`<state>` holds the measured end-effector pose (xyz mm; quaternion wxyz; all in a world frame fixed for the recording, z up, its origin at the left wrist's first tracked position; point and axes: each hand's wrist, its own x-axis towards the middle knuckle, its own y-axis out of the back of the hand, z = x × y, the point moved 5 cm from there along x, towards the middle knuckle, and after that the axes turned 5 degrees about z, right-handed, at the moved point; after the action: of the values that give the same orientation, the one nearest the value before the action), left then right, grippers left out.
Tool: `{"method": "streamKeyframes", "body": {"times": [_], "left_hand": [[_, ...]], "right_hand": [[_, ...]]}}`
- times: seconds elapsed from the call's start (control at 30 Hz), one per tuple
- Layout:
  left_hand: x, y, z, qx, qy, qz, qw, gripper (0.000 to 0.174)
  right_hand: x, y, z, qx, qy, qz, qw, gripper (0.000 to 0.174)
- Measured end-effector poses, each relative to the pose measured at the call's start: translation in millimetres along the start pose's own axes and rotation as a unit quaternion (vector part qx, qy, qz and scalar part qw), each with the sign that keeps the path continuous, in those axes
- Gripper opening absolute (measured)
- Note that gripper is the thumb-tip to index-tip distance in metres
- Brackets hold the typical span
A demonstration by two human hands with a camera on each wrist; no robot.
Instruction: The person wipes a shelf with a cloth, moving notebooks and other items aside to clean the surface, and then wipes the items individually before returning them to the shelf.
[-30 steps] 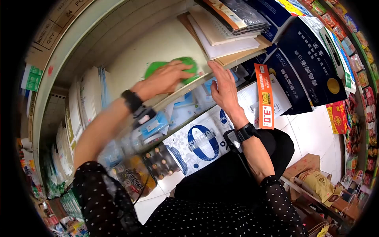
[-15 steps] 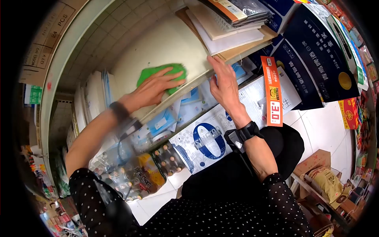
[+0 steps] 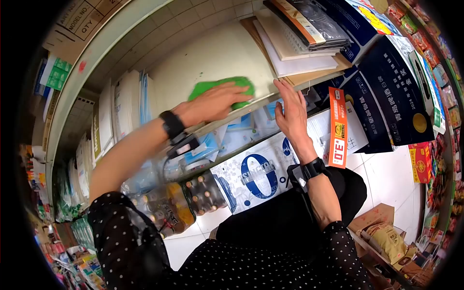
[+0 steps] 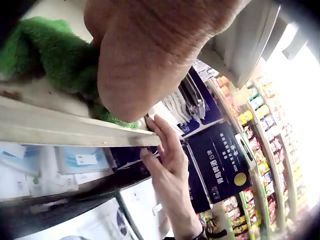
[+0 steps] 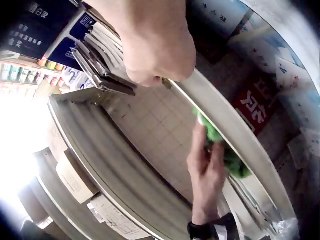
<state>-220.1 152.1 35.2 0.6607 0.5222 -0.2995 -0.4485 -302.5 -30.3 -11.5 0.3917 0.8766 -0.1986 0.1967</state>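
Observation:
A green fuzzy cloth (image 3: pixel 223 90) lies on the pale shelf board (image 3: pixel 193 63), pressed flat under my left hand (image 3: pixel 211 104), whose fingers stretch across it. In the left wrist view the cloth (image 4: pixel 55 55) bunches beside the hand's heel. My right hand (image 3: pixel 293 113) rests its fingertips on the shelf's front edge, beside a stack of envelopes and paper (image 3: pixel 295 58); it holds nothing. The right wrist view shows the left hand (image 5: pixel 206 172) on the cloth (image 5: pixel 235 162), close behind the shelf lip.
Upright packets (image 3: pixel 128 104) stand at the shelf's left. Below are blue-white packages (image 3: pixel 203 147), a white carton (image 3: pixel 256 176) and bottle packs (image 3: pixel 205 193). An orange price tag (image 3: pixel 338 128) hangs near the right forearm; dark blue boxes (image 3: pixel 396 92) stand at right.
The left hand and cloth have shifted right along the board, closer to the right hand, since the middle frame. The right hand stays at the shelf edge. The head view has shifted slightly.

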Motion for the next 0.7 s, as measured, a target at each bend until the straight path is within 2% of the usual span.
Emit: {"method": "streamKeyframes", "body": {"times": [0.1,0.23,0.33,0.43,0.53,0.63,0.7], "left_hand": [[-55,11,-3,0.028,0.057,-0.042,0.997,0.060],[-71,11,-10,0.014,0.114,-0.064,0.991,0.062],[-54,7,-40,-0.008,0.114,-0.016,0.993,0.061],[-25,-14,-117,0.104,0.065,0.055,0.991,0.059],[1,4,-162,0.094,0.213,0.090,0.968,0.056],[10,19,-203,0.163,0.217,0.072,0.960,0.051],[8,30,-227,0.055,0.289,0.126,0.947,0.049]], "right_hand": [[1,-1,-2,0.003,-0.004,-0.002,1.000,0.057],[3,1,-7,0.019,-0.008,0.017,1.000,0.054],[2,-1,-6,0.009,-0.020,-0.002,1.000,0.055],[3,1,-7,0.014,-0.019,-0.006,1.000,0.056],[3,2,-8,0.022,-0.018,-0.010,1.000,0.056],[3,2,-5,0.021,-0.017,-0.012,1.000,0.058],[5,5,-7,0.026,-0.019,-0.018,0.999,0.058]]}}
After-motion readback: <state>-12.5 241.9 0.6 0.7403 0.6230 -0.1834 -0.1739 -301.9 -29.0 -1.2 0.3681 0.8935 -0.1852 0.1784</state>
